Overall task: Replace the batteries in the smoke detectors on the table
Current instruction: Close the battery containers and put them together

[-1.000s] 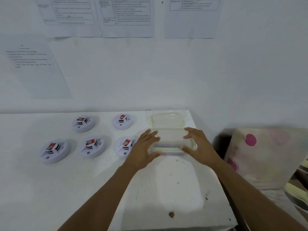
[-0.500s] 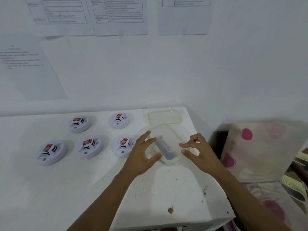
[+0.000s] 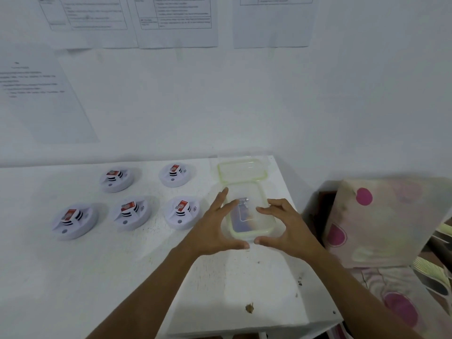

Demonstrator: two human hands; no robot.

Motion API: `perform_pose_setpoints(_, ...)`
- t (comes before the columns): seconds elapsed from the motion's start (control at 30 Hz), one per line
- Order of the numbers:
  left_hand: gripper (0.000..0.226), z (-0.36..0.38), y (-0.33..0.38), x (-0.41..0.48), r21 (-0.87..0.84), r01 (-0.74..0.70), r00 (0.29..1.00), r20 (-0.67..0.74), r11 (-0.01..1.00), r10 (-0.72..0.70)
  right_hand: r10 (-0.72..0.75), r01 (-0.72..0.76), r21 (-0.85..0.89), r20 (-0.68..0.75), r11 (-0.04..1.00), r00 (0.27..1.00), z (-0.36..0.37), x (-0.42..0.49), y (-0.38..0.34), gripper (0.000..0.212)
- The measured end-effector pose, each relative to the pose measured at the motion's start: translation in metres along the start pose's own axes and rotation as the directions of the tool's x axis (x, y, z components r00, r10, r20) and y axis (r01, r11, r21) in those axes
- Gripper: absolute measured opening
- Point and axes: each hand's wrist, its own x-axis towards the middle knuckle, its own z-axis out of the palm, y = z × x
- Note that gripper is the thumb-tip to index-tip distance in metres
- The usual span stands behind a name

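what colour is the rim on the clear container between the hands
Pale yellow-green, on the container in the head view, the only view.

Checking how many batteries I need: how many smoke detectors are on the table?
5: two at the back, three in front. None seem hidden.

Wall sheets (image 3: pixel 176 20): printed tables and lines, too blurred to read.
Left sheet (image 3: pixel 36 94): short lines of print, unreadable.
Detectors (image 3: pixel 182 211): red-and-white labels on top, lettering too small to make out; small wave marks beside them.
Box (image 3: pixel 249 216): no readable text.
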Motion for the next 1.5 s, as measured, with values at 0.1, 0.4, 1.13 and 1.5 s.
perform_pose_setpoints(0.1, 0.1, 0.003, 0.001, 0.002, -0.013, 0.002, 0.999, -0.037, 1.0, -0.003, -0.012, 0.012, 0.007, -0.042, 1.0, 0.999, 0.005, -0.001, 0.001, 0.07)
perform_pose_setpoints(0.4, 0.096, -0.001, -0.009, 0.005, -0.035, -0.01, 0.999, -0.045, 0.999, 0.008, -0.054, 0.058, 0.029, -0.108, 0.998, 0.993, 0.013, 0.001, 0.004, 0.068)
perform_pose_setpoints(1.13, 0.074, -0.021, -0.02, 0.015, 0.081, 0.053, 0.996, -0.081, 0.995, -0.047, 0.035, -0.04, -0.053, -0.085, 0.998, 0.996, -0.006, 0.023, 0.005, 0.047)
perform_pose_setpoints(1.5, 0.056, -0.008, -0.028, 0.02, 0.029, 0.007, 0.979, -0.206, 1.0, 0.0, 0.03, -0.03, -0.008, -0.025, 1.0, 0.999, -0.006, 0.035, 0.015, 0.056)
